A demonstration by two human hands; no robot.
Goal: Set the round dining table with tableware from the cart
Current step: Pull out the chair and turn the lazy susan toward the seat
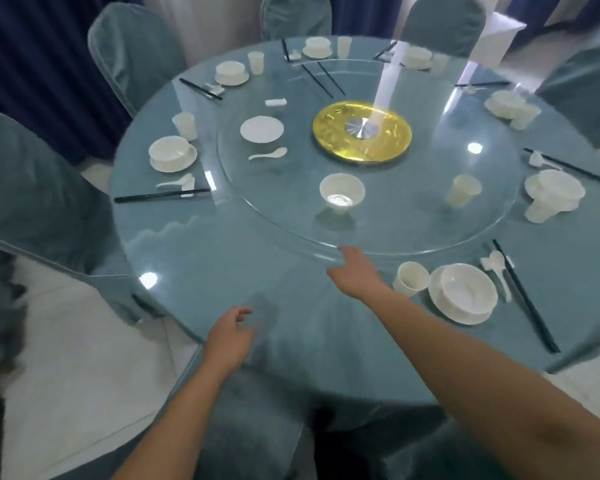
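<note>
The round table (201,258) has a blue-grey cloth under glass. On it turns a glass lazy Susan (413,237) with a gold centre disc (362,132). My right hand (355,271) touches the near rim of the lazy Susan with straight fingers. My left hand (231,336) hovers over the near table edge, fingers loosely curled, holding nothing. Loose on the lazy Susan lie a white bowl (342,192), a cup (464,190), a plate (262,129), a spoon (268,154), a rest (276,102) and black chopsticks (323,79). Place settings ring the table.
A set place with cup (411,278), bowl on plate (465,294) and chopsticks (523,296) lies right of my right hand. Covered chairs (32,209) stand around the table. The stretch of table in front of me holds no setting.
</note>
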